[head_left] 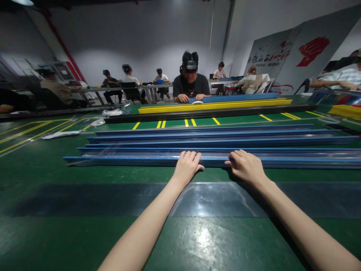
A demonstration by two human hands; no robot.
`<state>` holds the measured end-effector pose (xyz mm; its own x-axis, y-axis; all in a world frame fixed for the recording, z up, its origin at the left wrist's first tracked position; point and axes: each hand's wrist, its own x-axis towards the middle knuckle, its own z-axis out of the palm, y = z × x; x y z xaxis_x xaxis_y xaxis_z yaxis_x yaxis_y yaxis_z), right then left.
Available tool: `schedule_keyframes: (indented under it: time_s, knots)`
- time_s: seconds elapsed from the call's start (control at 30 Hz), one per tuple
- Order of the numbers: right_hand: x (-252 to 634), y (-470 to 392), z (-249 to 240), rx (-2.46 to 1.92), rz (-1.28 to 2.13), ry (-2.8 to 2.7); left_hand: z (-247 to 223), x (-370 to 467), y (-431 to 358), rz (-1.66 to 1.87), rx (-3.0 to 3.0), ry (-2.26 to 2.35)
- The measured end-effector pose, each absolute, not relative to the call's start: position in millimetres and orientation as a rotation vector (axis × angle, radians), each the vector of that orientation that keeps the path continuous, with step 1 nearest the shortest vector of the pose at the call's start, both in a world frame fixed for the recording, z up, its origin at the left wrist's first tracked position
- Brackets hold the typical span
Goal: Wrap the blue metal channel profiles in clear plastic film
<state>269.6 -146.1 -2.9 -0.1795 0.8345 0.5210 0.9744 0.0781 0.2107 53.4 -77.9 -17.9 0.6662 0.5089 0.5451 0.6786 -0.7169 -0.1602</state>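
A long blue plastic channel (135, 161) lies crosswise on the green table, the nearest of several. My left hand (186, 165) grips its near wall, fingers over the upper edge and thumb on the front side. To the right, my right hand (247, 165) is closed on the same wall, its fingers curled over the edge. Clear film shows inside the channel and bunches loosely near its left end. Between my forearms and beyond them, a flat transparent plastic strip (93, 199) lies on the table in front of the channel.
More blue channels (197, 142) lie parallel behind. Farther off are a black strip (239, 112) and a yellow one (214, 107), with a person (191, 81) seated opposite, hands at blue strips. Crumpled clear film (113, 111) lies at the back left. Other people sit at tables beyond.
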Motion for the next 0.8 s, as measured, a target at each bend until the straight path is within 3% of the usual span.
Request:
schedule_keyframes:
  time_s: [0.43,0.8]
  knots:
    - [304,-153,-7,-1.909,-0.791,-2.059,-18,54,-81,-0.69,-2.453,-1.094]
    - [302,-150,-8,-1.893,-0.563,-2.11,-16,54,-80,-0.719,-2.426,-1.152]
